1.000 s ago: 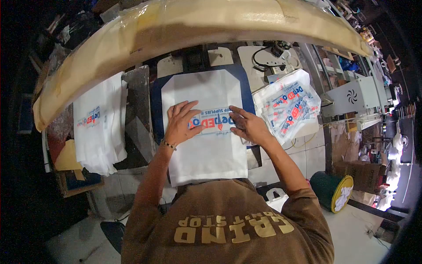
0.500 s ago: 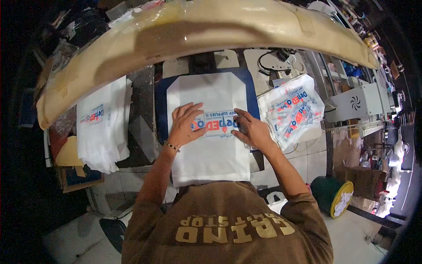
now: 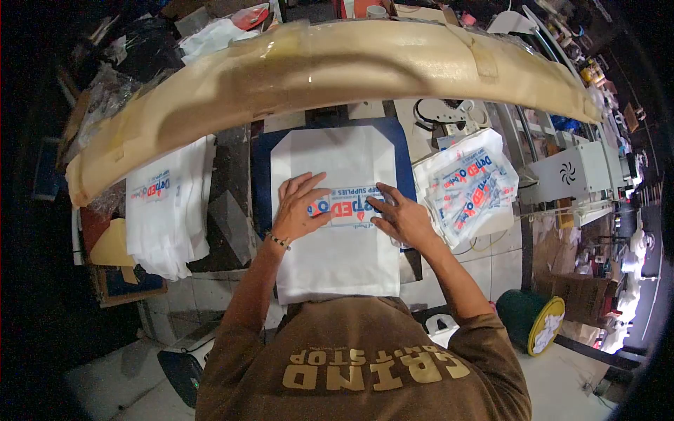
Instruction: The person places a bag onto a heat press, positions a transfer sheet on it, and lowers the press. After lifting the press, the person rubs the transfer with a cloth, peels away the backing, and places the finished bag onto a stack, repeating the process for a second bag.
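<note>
A white fabric bag [image 3: 337,263] lies flat on a dark blue pad [image 3: 263,151] in front of me. Across its middle is a clear film with red and blue lettering [image 3: 342,208]. My left hand [image 3: 302,209] rests on the film's left part, fingers spread and nearly flat. On the right part, my right hand [image 3: 404,216] touches the film with its fingertips, thumb and forefinger apart. The palms and fingers cover both ends of the lettering.
Stacked printed white bags [image 3: 165,217] lie at left. A pile of printed films [image 3: 470,186] sits at right, near a grey machine box [image 3: 569,172]. A long padded, plastic-wrapped beam [image 3: 337,63] arches across the front. A green bin [image 3: 523,316] stands on the floor.
The view has tilted slightly, so the bag and hands appear a little lower. Both hands stay on the film with nearly the same finger positions.
</note>
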Available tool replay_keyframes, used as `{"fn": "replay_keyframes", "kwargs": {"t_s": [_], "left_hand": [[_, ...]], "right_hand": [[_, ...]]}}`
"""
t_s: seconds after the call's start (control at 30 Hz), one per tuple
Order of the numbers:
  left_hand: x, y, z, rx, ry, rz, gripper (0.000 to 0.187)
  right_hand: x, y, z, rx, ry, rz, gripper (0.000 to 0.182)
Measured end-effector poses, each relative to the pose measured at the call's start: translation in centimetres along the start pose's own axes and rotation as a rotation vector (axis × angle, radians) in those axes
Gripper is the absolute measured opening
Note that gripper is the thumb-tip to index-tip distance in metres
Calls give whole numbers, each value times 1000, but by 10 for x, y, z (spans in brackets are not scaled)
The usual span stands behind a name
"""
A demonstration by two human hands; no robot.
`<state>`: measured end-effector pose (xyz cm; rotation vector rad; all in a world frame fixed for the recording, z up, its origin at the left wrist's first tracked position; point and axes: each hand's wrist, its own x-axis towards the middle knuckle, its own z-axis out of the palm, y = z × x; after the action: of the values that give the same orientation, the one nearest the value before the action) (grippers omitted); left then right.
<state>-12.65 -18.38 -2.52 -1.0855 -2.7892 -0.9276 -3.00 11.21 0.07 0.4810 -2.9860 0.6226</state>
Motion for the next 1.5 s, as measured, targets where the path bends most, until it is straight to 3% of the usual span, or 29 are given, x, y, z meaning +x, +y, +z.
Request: {"fn": "replay_keyframes", "kwargs": {"t_s": [0.37,0.73,1.23,1.5], "left_hand": [[1,2,-1,-19,45,24,48],[1,0,-1,-69,32,-32,62],[1,0,0,25,40,57,66],[10,12,-7,31,8,-1,67]], "right_hand": [[-1,-3,-5,34,-16,32,48],[0,-7,-8,22,-47,61,46],[0,-6,-5,-5,-41,37,45],[2,-11,-11,8,-76,61,46]]}}
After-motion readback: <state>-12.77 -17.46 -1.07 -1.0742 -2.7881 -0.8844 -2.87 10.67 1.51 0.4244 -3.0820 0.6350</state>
